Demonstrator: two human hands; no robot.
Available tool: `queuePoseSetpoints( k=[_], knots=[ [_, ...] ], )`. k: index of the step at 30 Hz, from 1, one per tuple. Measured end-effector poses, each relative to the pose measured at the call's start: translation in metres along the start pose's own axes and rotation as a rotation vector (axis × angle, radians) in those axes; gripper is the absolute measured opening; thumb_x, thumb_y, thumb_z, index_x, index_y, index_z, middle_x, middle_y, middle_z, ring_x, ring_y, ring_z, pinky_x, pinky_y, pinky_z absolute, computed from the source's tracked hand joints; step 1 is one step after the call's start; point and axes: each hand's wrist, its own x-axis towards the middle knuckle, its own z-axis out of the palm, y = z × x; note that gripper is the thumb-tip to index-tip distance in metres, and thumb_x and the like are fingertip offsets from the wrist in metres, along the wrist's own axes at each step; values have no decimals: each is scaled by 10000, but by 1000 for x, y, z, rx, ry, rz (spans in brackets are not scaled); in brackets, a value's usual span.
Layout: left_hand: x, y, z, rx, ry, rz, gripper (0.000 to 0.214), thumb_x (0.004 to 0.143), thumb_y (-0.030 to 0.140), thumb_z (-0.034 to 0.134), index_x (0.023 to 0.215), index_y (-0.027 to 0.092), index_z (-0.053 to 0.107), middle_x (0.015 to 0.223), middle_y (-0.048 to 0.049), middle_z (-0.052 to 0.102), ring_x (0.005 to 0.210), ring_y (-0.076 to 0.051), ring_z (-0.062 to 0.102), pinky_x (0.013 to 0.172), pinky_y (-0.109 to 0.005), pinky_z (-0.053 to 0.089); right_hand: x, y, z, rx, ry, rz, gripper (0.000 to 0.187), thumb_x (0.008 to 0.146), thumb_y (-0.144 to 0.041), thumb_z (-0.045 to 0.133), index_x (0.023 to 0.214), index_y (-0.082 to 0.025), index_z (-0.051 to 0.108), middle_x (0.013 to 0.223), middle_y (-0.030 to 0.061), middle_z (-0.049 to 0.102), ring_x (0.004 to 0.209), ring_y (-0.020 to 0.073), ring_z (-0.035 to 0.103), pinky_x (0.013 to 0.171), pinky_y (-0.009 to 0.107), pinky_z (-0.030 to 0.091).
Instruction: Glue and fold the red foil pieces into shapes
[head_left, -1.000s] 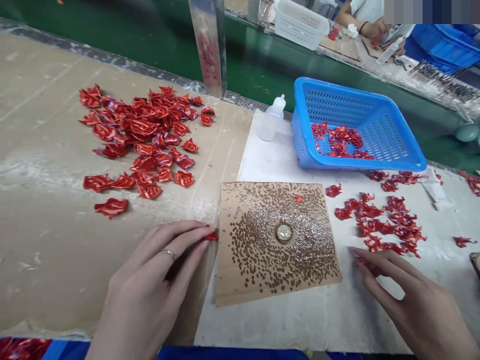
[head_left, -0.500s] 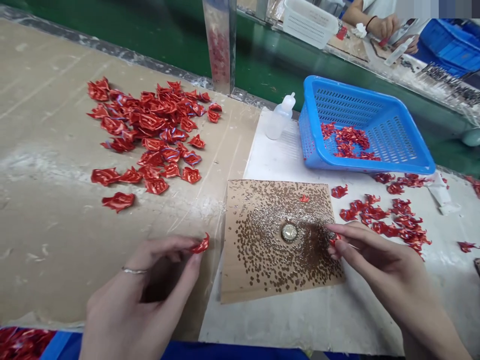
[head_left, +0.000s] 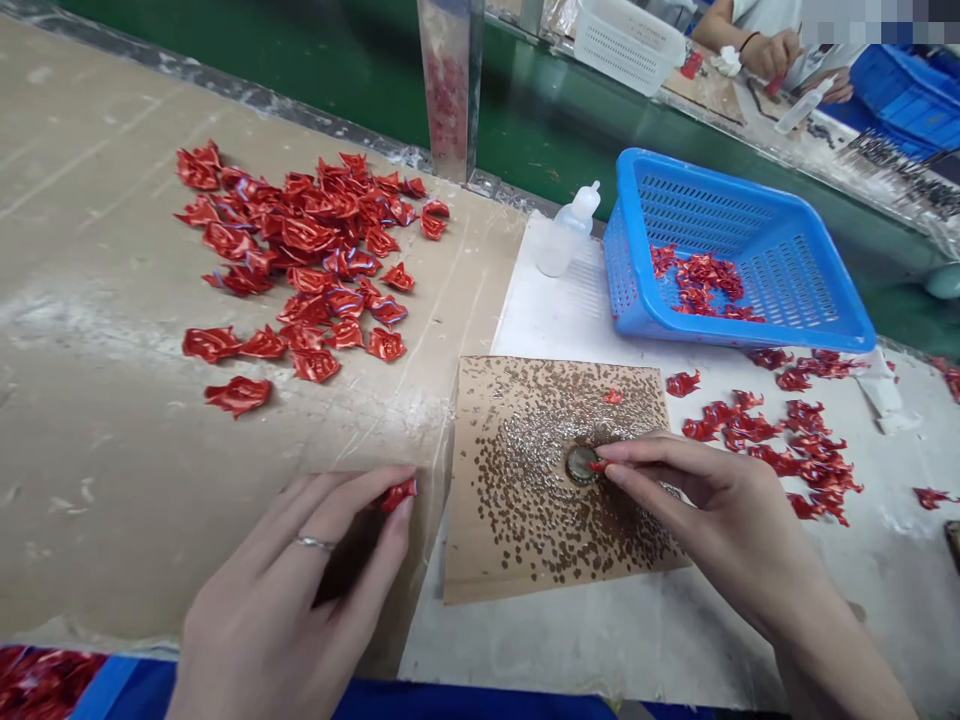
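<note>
Because the right hand [head_left: 697,500] pinches a red foil piece [head_left: 598,466] right at the round stud [head_left: 582,465], a slip could knock it askew; the left hand [head_left: 300,560] grips another red piece [head_left: 398,494].

Bright, even light, soft shadow under the left hand [head_left: 292,570] (wide-angle bowing at the edges)
</note>
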Motion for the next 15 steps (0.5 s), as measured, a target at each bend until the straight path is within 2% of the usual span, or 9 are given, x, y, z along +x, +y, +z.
queuePoseSetpoints(
  k=[4, 7, 11, 13, 15],
  knots=[
    [-3, 0, -1, -25, 13, -46, 206, 1079, 245, 702, 1271, 285, 766, 1180, 36, 825, 999, -134, 789, 1020, -270, 611, 1, -4, 5, -60, -22, -68, 164, 914, -238, 767, 920, -303, 917, 897, 16, 912, 757, 233, 865, 670, 337, 717],
    [-4, 1, -1, -31, 17, -95, 203, 1089, 293, 697, 1277, 322, 767, 1194, 59, 829, 1008, -122, 788, 1040, -260, 613, 1, -3, 9, -95, -10, -105, 181, 940, -224, 743, 945, -294, 909, 921, 25, 912, 786, 233, 869, 685, 335, 710],
    [-6, 5, -1, -44, 23, -226, 176, 1075, 388, 698, 1231, 376, 779, 1195, 91, 833, 1019, -172, 804, 1013, -365, 659, 2, -1, 12, -117, -18, -135, 183, 943, -221, 741, 950, -296, 908, 901, 28, 906, 785, 239, 871, 699, 350, 713],
    [-8, 9, -1, -54, 19, -274, 164, 1080, 391, 704, 1226, 384, 778, 1196, 84, 828, 1024, -174, 800, 987, -375, 668, 2, -2, 11, -96, 2, -117, 173, 929, -228, 754, 934, -302, 910, 901, 27, 908, 779, 239, 869, 702, 353, 717],
    [-8, 15, 0, -87, 41, -269, 162, 1071, 372, 742, 1227, 380, 784, 1178, 73, 828, 1009, -152, 796, 948, -327, 677, 1, -3, 8, -28, 33, -52, 143, 903, -248, 789, 921, -309, 917, 899, 24, 910, 746, 233, 859, 695, 351, 724]
  ],
)
